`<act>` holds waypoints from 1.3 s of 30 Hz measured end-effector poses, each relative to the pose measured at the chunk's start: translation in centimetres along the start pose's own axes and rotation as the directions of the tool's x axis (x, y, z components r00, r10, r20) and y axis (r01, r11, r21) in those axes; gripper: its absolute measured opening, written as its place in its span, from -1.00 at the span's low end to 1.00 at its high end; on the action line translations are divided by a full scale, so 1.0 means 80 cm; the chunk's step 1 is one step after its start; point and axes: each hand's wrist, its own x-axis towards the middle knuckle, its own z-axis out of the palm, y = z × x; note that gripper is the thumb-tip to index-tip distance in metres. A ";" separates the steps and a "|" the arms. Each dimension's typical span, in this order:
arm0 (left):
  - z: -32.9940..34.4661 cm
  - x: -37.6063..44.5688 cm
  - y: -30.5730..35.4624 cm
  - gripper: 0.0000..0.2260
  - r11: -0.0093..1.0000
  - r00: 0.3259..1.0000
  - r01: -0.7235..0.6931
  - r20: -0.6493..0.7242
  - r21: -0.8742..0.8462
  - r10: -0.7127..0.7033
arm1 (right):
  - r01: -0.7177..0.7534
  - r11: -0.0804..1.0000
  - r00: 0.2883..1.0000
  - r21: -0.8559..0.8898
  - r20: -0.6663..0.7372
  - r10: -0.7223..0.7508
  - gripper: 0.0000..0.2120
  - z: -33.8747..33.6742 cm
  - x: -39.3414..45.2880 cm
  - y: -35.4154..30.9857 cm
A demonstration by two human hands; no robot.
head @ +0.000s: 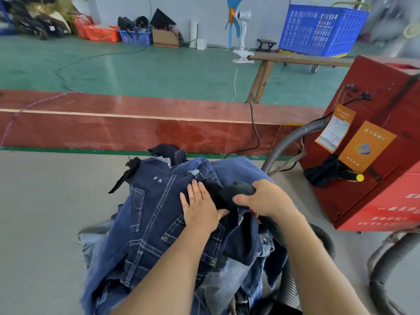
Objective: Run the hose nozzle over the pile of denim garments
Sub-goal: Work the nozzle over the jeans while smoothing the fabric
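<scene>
Gripping the black nozzle (pixel 238 190) with fingers and thumb curled round its body, the right hand (pixel 263 197) holds it low against the top of the denim pile (pixel 159 219), which sits heaped on the grey table (pixel 45 201) right in front of the person. The left hand (pixel 200 205) lies flat on the dark jeans just beside the nozzle, fingers straight and spread, pressing the cloth down and holding nothing. The nozzle looks rigid and light enough for one hand, and its rounded body is the sensible place to take it; the drag probably comes from the ribbed hose (pixel 288 142), which runs off to the red machine (pixel 375 137) at the right and looks springy, so it may tug the hand sideways as it sweeps. The denim is soft but thick and heavy in bulk (seams, pockets and rivets make ridges the nozzle tip could catch on), and loose folds seem likely to bunch or lift under it. Keeping the flat palm close ahead of the tip should hold the top layer taut. Whether the tip itself touches the cloth cannot be told, as the hand hides it.
</scene>
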 end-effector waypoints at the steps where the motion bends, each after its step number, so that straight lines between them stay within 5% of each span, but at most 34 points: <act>1: -0.001 -0.001 0.001 -0.06 1.000 1.000 -0.007 0.010 0.009 0.007 | 0.017 0.999 1.000 -0.031 -0.011 -0.017 -0.65 0.006 0.002 -0.005; 8: -0.019 -0.011 0.004 -0.22 0.987 0.997 -0.074 -0.001 0.141 0.075 | 0.093 0.957 0.968 0.274 -0.252 -0.022 -0.70 0.003 0.007 -0.025; 12: -0.019 -0.024 0.018 -0.61 0.948 0.940 -0.258 -0.179 0.185 0.291 | 0.077 0.947 0.928 0.311 -0.370 0.046 -0.69 -0.022 0.002 -0.011; 16: -0.012 -0.032 0.026 -0.78 0.902 0.911 -0.359 -0.120 0.241 0.395 | 0.038 0.951 0.936 0.307 -0.345 0.073 -0.70 -0.027 -0.004 0.002; 21: -0.043 -0.042 0.033 -0.89 0.893 0.899 -0.437 0.033 0.110 0.436 | 0.028 0.951 0.941 0.307 -0.330 0.079 -0.70 -0.031 -0.005 0.009; 25: -0.049 -0.044 0.023 -0.58 0.922 0.869 -0.388 0.330 -0.007 0.368 | 0.044 0.945 0.939 0.325 -0.335 0.072 -0.68 -0.030 -0.003 0.010; 29: -0.048 -0.029 0.002 -0.68 0.935 0.918 -0.355 -0.200 -0.024 0.343 | 0.048 0.947 0.964 0.318 -0.262 0.039 -0.70 -0.028 -0.005 0.009; 30: -0.043 -0.024 -0.007 -0.67 0.934 0.909 -0.357 -0.227 0.012 0.350 | 0.046 0.945 0.969 0.323 -0.244 0.037 -0.71 -0.028 -0.005 0.009; 33: -0.016 -0.020 -0.030 -0.40 0.943 0.954 -0.298 -0.001 0.147 0.301 | 0.037 0.952 0.978 0.303 -0.205 0.027 -0.69 -0.030 -0.008 0.013; 39: -0.002 -0.017 -0.024 -0.11 0.978 0.994 -0.108 0.027 0.180 0.105 | 0.001 0.981 0.997 0.195 -0.072 0.013 -0.62 -0.025 -0.014 0.020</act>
